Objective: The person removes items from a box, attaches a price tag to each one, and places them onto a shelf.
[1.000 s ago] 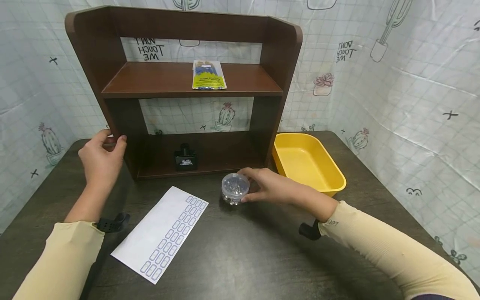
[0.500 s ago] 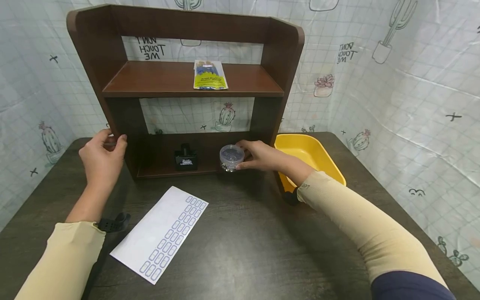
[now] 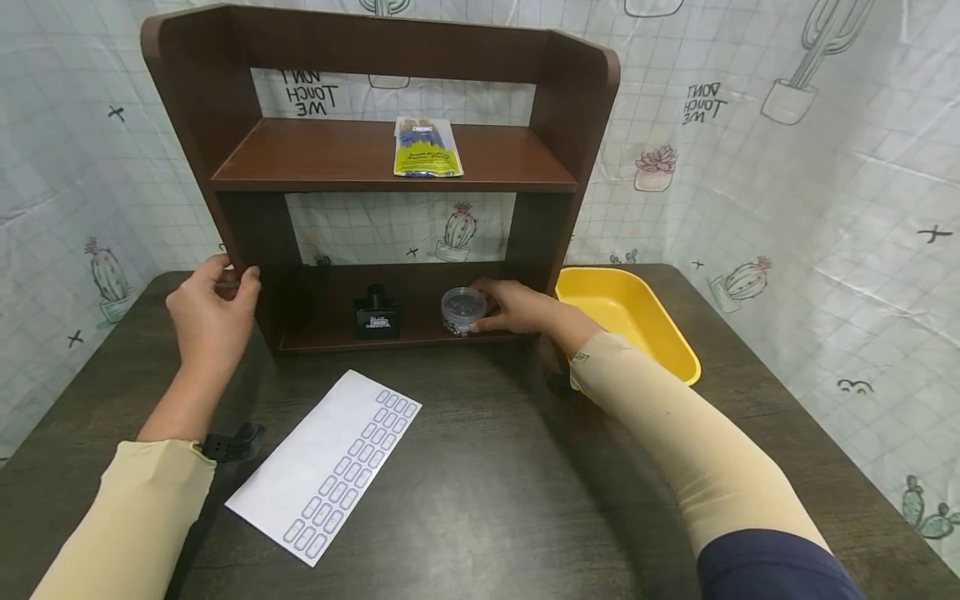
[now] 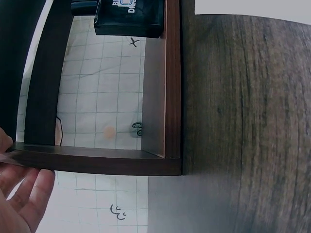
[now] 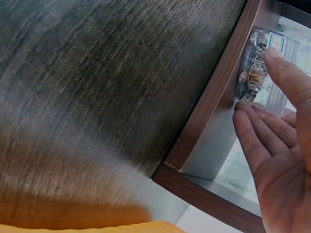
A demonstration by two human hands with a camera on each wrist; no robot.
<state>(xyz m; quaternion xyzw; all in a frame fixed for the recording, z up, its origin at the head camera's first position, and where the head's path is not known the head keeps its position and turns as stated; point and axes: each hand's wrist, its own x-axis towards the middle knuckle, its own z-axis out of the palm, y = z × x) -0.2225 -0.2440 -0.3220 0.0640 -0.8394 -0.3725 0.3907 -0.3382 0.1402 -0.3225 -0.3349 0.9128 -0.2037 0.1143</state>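
Observation:
A dark brown wooden shelf unit (image 3: pixel 322 154) stands at the back of the table. My left hand (image 3: pixel 213 312) holds the edge of its left side panel (image 4: pixel 97 162), thumb on one face and fingers on the other. With my right hand (image 3: pixel 521 308) I hold a small clear round jar (image 3: pixel 461 310) at the right of the lower shelf board. The right wrist view shows my thumb on the jar's labelled side and small shiny metal pieces inside. Left of the jar on the same board is a black square bottle (image 3: pixel 377 321) with a black cap.
A yellow plastic tub (image 3: pixel 626 312) stands right of the shelf. On the table lies a white sheet (image 3: pixel 315 467) with rows of blue-bordered labels. A blue-and-yellow packet (image 3: pixel 427 150) lies on the upper board. A patterned sheet (image 3: pixel 787 208) covers the walls behind.
My right hand has carried the jar from the table in front of the shelf, back onto the lower board. The left hand has stayed on the side panel.

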